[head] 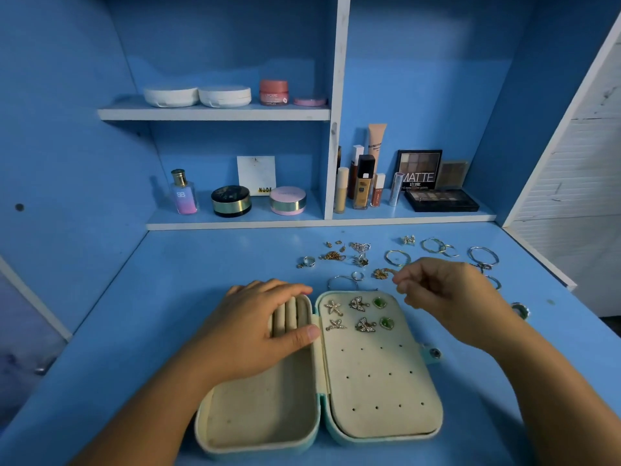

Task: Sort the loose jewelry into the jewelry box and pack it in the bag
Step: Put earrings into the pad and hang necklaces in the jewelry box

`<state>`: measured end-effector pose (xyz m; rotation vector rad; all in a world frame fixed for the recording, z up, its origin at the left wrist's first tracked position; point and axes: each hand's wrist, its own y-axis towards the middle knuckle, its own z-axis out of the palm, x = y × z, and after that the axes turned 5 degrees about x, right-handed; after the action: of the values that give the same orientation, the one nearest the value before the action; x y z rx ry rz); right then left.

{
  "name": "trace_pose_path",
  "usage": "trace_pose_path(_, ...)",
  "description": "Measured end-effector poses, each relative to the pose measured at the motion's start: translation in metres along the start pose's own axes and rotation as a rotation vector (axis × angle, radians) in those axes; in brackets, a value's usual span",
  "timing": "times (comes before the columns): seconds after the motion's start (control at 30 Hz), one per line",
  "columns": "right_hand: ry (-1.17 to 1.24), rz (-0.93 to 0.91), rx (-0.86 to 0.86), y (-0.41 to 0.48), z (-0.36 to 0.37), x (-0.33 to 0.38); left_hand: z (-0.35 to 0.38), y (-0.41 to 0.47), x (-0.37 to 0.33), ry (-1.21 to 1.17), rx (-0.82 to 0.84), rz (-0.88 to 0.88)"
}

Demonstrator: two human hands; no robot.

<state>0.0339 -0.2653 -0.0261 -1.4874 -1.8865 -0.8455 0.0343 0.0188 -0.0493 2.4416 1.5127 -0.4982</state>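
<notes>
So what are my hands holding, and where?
Left hand lies flat on the jewelry box, holding nothing. Right hand curls beside the gold chain; whether it pinches it, cannot tell.

One jewelry box (379,381) is on the desk (168,297). Six earrings sit in its right half: two starfish (333,307), two butterflies (359,303) and two green ones (379,302). Two hands show, a left hand (255,327) and a right hand (450,297). The upper shelf (215,114) holds two white compacts (171,96), one pink jar (274,92) and one flat pink case (309,101). Lower down are one perfume bottle (183,193), two round powder jars (231,200) and three eyeshadow palettes (419,169). The loose jewelry (398,257) is too small to count.
</notes>
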Motion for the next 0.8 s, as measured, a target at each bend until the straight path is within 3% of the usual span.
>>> trace_pose_path(0.13,0.147,0.03,-0.054,-0.017,0.015,0.002,-0.003,-0.001,-0.006,0.004,0.009,-0.011)
trace_pose_path(0.57,-0.188,-0.105,-0.033,-0.025,0.045,-0.001,-0.002,0.004,-0.04,-0.078,-0.101,0.086)
trace_pose_path(0.8,-0.098,-0.16,-0.127,-0.027,0.053,0.003,0.01,0.005,-0.048,-0.254,-0.145,0.141)
